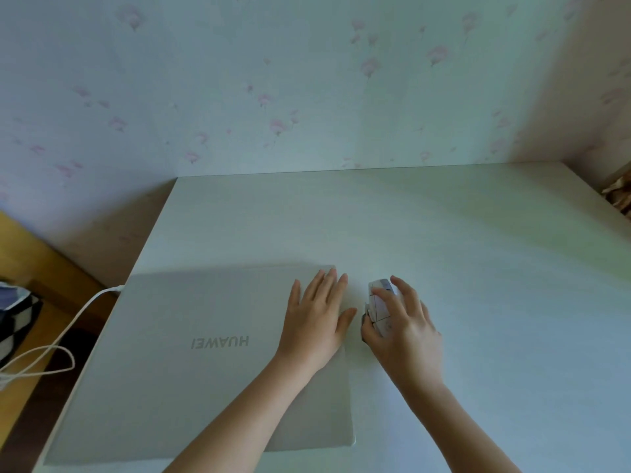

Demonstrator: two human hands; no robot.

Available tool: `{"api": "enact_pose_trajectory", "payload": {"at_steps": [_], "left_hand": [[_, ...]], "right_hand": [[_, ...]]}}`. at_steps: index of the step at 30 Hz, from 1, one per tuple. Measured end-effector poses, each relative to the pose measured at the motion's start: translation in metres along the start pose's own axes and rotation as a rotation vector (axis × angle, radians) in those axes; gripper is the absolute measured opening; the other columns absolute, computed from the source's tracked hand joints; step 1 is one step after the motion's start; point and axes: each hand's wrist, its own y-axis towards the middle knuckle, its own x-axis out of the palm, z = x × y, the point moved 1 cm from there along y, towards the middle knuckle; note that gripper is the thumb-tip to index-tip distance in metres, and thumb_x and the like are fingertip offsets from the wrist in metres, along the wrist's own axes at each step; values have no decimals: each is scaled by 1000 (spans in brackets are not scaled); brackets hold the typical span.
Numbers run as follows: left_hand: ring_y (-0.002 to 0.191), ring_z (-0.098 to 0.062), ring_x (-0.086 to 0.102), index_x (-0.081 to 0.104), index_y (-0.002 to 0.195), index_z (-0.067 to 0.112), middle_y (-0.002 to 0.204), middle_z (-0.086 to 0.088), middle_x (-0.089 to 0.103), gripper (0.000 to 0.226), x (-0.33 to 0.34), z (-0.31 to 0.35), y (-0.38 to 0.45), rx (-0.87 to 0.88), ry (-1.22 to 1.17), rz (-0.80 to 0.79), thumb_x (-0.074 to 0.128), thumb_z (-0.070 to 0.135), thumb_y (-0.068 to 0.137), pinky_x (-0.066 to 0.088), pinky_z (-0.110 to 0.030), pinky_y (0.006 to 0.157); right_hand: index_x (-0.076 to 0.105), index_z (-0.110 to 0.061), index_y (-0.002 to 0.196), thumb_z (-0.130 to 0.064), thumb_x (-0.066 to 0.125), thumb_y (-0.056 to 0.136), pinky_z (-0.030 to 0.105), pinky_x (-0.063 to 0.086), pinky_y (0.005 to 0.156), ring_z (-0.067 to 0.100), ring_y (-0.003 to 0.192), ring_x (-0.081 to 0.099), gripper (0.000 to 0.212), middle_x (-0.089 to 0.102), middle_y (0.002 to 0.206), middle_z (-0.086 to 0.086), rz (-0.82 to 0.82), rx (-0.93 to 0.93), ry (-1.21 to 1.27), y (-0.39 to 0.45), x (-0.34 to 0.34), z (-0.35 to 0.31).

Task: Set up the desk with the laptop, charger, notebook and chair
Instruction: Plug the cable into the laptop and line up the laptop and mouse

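- Head view: a closed silver laptop (191,363) lies flat on the left part of a white desk (478,268), its lid up and the HUAWEI lettering upside down from the wearer's side.
- The left hand (316,322) rests palm down on the lid near its far right corner, fingers spread flat and gripping nothing.
- The right hand (401,326) is on the desk just beside the laptop's right edge, fingers curled over a small white mouse (379,307) with grey panels; it seems to be held from above, though the blur leaves the thumb's place unclear.
- A white charger cable (68,326) reaches the laptop's far left corner and hangs off the desk edge in loose loops over the wooden floor (20,254).
- A black-and-white checked object (13,319) sits at the left border.
- Flowered wallpaper (273,97) backs the desk.
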Motion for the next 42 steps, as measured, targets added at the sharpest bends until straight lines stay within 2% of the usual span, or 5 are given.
{"api": "enact_pose_trajectory", "payload": {"at_steps": [19, 26, 31, 36, 42], "left_hand": [[121, -22, 56, 61, 122, 9, 131, -7, 60, 43, -10, 3, -8, -95, -72, -54, 49, 33, 88, 48, -45, 96], [72, -21, 63, 65, 74, 16, 75, 2, 64, 12, -66, 12, -31, -96, 34, -145, 71, 12, 64, 46, -31, 54], [75, -20, 65, 67, 85, 20, 81, 6, 67, 20, -143, 27, -48, -137, 42, -82, 74, 23, 67, 49, -32, 57], [118, -15, 50, 52, 129, 27, 128, 9, 57, 40, -227, 58, -72, -119, -39, -126, 54, 37, 91, 41, -32, 90], [94, -12, 65, 61, 118, 29, 108, 13, 68, 45, -307, 94, -113, -128, -91, 145, 75, 37, 77, 52, -29, 71]], "right_hand": [[64, -11, 101, -40, 52, 78, 36, 54, 53, 30, 101, 63, 39, 67, 110, 8, -126, -92, -243, -2, 10, -2], [65, -13, 104, -40, 66, 80, 31, 55, 65, 25, 89, 68, 36, 71, 101, 4, -183, -146, -254, -16, -53, -23], [68, -17, 100, -38, 57, 78, 30, 55, 63, 21, 84, 69, 33, 72, 96, 0, -172, -169, -196, -29, -114, -54], [68, -17, 103, -33, 68, 73, 33, 55, 72, 24, 94, 68, 34, 71, 104, 0, -120, -243, -145, -37, -180, -88], [62, -22, 118, -35, 67, 76, 36, 50, 90, 22, 109, 61, 45, 67, 115, -3, -81, -289, -59, -53, -256, -128]]}}
